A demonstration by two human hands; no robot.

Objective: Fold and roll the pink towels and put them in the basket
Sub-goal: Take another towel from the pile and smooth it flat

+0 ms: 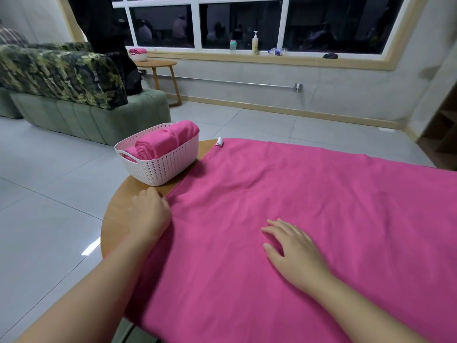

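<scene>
A large pink towel (309, 214) lies spread flat over most of a round wooden table (118, 209). A white tag (219, 141) sticks out at its far left corner. At the towel's left edge my left hand (149, 214) curls its fingers around the hem. My right hand (291, 248) rests flat on the towel's middle, fingers spread. A white woven basket (160, 164) stands at the table's far left and holds rolled pink towels (160, 142).
A green sofa (81, 115) with a leafy throw stands at the left on the tiled floor. Behind it a small side table (158, 64) carries another basket with pink towels. Bottles line the window sill (272, 58).
</scene>
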